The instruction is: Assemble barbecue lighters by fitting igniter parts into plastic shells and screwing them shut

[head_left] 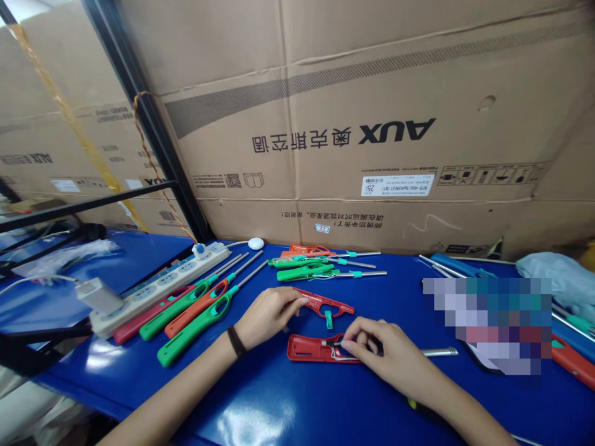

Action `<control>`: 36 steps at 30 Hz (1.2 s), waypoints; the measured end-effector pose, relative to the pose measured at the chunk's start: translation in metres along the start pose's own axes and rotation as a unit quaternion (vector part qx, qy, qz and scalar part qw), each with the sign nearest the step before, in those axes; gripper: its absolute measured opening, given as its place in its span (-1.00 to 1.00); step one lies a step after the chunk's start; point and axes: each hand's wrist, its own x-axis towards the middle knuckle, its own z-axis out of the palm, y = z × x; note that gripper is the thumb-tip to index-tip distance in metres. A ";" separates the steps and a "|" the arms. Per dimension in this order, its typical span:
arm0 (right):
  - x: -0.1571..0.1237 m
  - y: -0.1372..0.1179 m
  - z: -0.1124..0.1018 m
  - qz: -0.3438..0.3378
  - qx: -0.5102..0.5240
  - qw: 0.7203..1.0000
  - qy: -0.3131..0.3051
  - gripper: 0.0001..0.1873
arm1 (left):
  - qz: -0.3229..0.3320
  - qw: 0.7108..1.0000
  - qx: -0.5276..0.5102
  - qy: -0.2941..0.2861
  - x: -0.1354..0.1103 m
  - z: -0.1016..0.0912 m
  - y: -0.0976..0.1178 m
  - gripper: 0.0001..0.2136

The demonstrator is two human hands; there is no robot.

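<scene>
The red shell (304, 349) lies open side up near the middle of the tabletop (260, 396), its long axis running left to right, roughly parallel to the far edge. Right hand (383, 344): positioned over the shell's right portion, thumb and forefinger pinched on a small part (330, 342), which points left from the fingertips, along the shell. The right hand is therefore the nearer to shell and part. A metal tube (439, 352) emerges to the right of that hand (its junction with the shell is covered). Left hand (274, 313): fingertips at the left end of the red cover (332, 305); whether gripping or merely resting cannot be determined. The cover lies just beyond the shell, toward the far edge, its right end angled slightly toward the front edge. A teal trigger (329, 320) sits between the two.
</scene>
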 end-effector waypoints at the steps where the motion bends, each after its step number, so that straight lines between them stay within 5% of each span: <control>1: 0.000 0.000 0.000 -0.002 -0.002 1.000 0.002 -0.81 | 0.019 1.000 0.014 0.015 0.000 0.001 -0.001 -0.69; 8: 0.000 0.001 0.001 -0.003 0.001 1.000 0.004 -0.82 | 0.016 0.987 0.132 0.095 -0.018 -0.002 0.001 -0.85; 13: 0.000 0.003 0.001 -0.005 -0.002 1.000 -0.002 -0.81 | 0.023 0.989 0.148 -0.002 -0.023 -0.009 0.003 -0.80; 21: 0.001 0.009 0.003 -0.019 -0.009 1.000 0.003 -0.79 | 0.060 0.989 0.122 -0.054 -0.017 -0.019 -0.012 -0.87; 30: 0.003 0.010 0.005 -0.032 -0.010 0.999 0.005 -0.79 | -0.020 0.991 -0.129 0.006 -0.005 -0.022 0.009 -0.76; 36: 0.002 0.009 0.004 -0.037 -0.003 0.999 0.011 -0.80 | 0.070 0.981 -0.182 -0.013 0.003 0.002 0.030 -0.72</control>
